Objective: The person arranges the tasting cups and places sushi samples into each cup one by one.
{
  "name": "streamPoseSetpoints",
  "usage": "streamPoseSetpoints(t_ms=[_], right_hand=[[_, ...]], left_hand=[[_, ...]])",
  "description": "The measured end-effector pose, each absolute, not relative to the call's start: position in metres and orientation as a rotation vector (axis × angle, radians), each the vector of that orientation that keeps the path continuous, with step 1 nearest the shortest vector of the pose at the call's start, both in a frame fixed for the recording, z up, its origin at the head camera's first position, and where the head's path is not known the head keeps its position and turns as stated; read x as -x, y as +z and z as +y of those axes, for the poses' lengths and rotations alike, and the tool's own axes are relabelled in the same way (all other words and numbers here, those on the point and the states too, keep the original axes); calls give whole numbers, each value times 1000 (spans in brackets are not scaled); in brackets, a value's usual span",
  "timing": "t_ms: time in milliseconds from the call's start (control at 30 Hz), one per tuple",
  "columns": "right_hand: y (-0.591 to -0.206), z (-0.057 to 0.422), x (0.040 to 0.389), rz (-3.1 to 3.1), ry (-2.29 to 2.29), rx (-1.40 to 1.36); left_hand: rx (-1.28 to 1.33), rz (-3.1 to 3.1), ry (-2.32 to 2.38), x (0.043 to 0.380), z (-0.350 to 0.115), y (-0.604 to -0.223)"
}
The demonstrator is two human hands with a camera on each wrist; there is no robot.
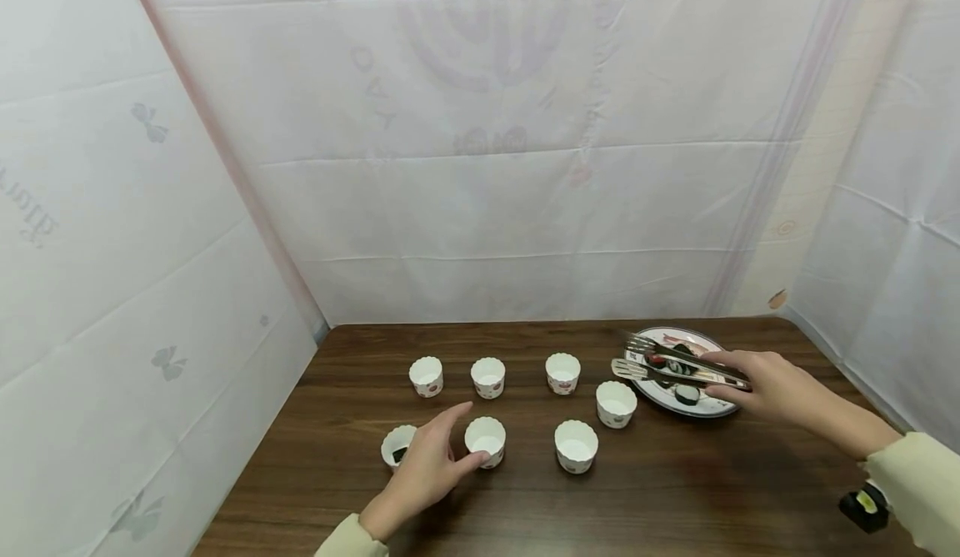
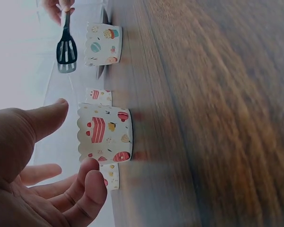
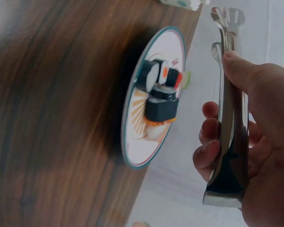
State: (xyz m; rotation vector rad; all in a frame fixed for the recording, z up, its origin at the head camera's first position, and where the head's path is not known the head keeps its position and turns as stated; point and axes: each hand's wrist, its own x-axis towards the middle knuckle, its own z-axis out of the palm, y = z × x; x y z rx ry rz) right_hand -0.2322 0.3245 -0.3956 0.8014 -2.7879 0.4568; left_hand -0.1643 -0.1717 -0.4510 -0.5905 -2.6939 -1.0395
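My left hand (image 1: 423, 465) reaches over the table beside a white paper baking cup (image 1: 486, 434), thumb and fingers spread. The left wrist view shows that patterned cup (image 2: 106, 132) standing just past the fingertips; whether the thumb touches it I cannot tell. My right hand (image 1: 767, 386) grips metal serving tongs (image 3: 228, 137) with slotted ends, the two arms apart with nothing between them. Below the tongs, a plate (image 1: 705, 411) holds several sushi rolls (image 3: 162, 109) wrapped in dark seaweed. Another cup (image 1: 394, 438), partly behind my left hand, contains a dark piece.
Several more white cups stand in loose rows: back left (image 1: 427, 376), back middle (image 1: 488, 378), back right (image 1: 562, 373), front right (image 1: 576, 446), and one (image 1: 616, 404) close to the plate. White printed cloth (image 1: 465, 207) hangs behind and at both sides of the brown wooden table (image 1: 517, 524).
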Motion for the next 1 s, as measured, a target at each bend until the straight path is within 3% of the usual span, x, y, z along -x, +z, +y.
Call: streamPoseSetpoints(t_ms=[1000], right_hand=[[-425, 376, 212, -2858, 402, -635]], left_hand=[[546, -2716, -972, 163, -164, -456]])
